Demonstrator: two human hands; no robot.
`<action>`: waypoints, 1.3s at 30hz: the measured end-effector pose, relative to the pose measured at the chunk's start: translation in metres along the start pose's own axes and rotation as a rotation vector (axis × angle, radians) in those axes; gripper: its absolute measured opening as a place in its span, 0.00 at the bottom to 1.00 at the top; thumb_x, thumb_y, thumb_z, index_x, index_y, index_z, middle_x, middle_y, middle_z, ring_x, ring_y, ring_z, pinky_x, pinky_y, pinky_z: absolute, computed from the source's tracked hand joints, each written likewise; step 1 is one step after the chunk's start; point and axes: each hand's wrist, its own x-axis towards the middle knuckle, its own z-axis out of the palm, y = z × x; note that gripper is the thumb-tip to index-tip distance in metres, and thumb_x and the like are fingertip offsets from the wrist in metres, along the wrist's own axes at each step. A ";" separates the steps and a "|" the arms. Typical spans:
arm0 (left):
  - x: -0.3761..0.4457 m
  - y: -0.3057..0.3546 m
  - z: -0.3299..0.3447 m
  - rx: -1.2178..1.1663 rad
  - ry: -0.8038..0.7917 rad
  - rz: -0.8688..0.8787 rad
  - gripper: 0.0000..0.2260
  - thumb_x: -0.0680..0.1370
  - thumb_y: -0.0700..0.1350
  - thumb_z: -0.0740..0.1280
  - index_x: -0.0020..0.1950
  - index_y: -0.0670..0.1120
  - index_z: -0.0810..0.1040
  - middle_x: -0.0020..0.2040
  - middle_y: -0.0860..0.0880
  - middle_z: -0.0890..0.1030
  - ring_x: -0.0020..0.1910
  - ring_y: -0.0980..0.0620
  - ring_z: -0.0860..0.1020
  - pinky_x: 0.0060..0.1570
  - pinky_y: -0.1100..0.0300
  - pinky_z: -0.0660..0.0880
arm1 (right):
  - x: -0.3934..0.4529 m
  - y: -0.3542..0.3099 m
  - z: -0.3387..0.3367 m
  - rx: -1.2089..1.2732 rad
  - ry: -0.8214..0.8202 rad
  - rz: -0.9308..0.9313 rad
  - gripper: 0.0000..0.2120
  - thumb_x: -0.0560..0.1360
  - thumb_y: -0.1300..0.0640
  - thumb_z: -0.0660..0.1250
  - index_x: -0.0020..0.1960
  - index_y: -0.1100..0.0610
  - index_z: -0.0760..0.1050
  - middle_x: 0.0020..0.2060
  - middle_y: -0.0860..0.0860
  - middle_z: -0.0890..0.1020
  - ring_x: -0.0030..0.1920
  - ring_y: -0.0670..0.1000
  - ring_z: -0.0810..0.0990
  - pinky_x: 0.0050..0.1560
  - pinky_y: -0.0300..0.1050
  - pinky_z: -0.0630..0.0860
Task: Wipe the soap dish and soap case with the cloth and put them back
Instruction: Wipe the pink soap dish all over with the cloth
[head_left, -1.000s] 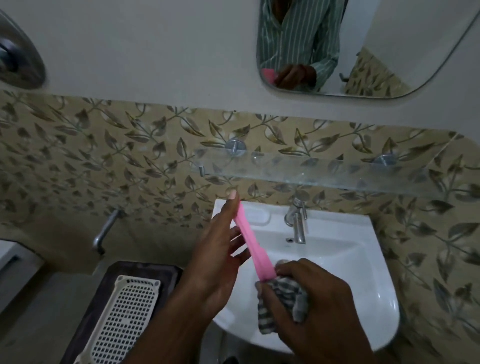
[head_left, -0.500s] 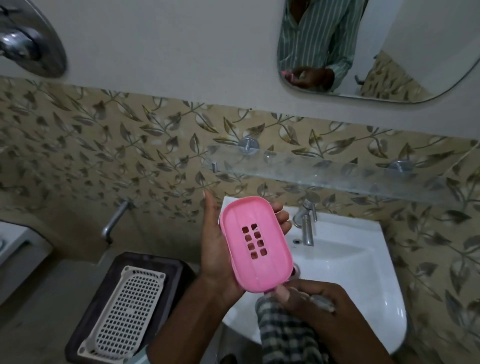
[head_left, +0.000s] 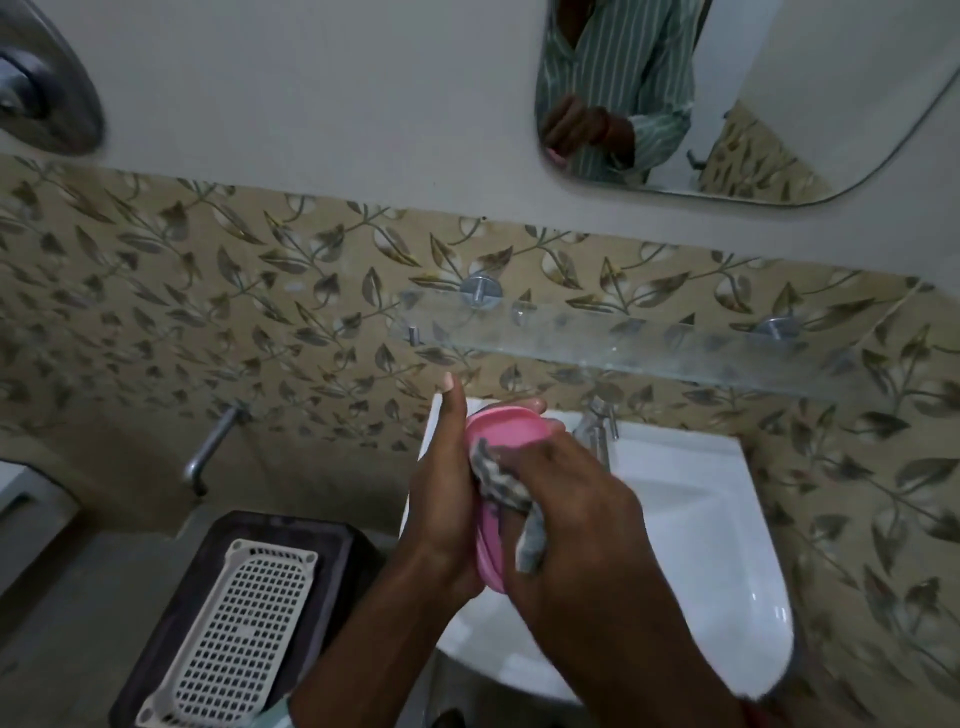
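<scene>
My left hand (head_left: 441, 499) holds a pink oval soap dish (head_left: 511, 434) upright over the left side of the white sink (head_left: 727, 545), thumb pointing up along its left edge. My right hand (head_left: 582, 509) presses a grey checked cloth (head_left: 501, 480) against the dish's inner face, covering its middle. Only the dish's top rim and a strip of its lower edge show. No separate soap case can be made out.
A chrome tap (head_left: 597, 431) stands at the sink's back, just right of the dish. A glass shelf (head_left: 649, 348) runs along the tiled wall above. A white perforated tray (head_left: 234, 634) lies on a dark stool (head_left: 343, 551) at lower left. A wall spout (head_left: 208, 452) projects at left; a mirror (head_left: 779, 104) hangs above.
The pink dish turned from showing its slotted face to being held between both hands. My right hand rose from below the dish and brought the cloth onto it.
</scene>
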 end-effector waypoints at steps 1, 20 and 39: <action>0.002 0.003 -0.003 0.010 0.028 0.010 0.36 0.76 0.73 0.60 0.54 0.42 0.88 0.56 0.36 0.86 0.52 0.42 0.86 0.51 0.49 0.84 | -0.009 0.000 0.001 0.006 -0.052 0.016 0.23 0.68 0.60 0.76 0.62 0.54 0.79 0.56 0.51 0.82 0.55 0.52 0.81 0.60 0.44 0.78; -0.006 0.003 -0.004 0.151 0.134 0.108 0.40 0.69 0.74 0.62 0.60 0.41 0.85 0.55 0.37 0.87 0.52 0.41 0.87 0.53 0.47 0.83 | -0.013 0.015 0.002 -0.103 -0.156 0.158 0.16 0.69 0.48 0.74 0.56 0.47 0.77 0.51 0.44 0.78 0.46 0.46 0.79 0.53 0.43 0.80; -0.005 0.019 -0.006 0.204 0.107 0.204 0.28 0.74 0.70 0.65 0.50 0.46 0.88 0.50 0.39 0.87 0.46 0.44 0.86 0.51 0.49 0.81 | -0.009 0.027 -0.005 0.053 -0.204 -0.105 0.16 0.67 0.53 0.75 0.54 0.48 0.80 0.50 0.44 0.80 0.47 0.44 0.81 0.48 0.41 0.81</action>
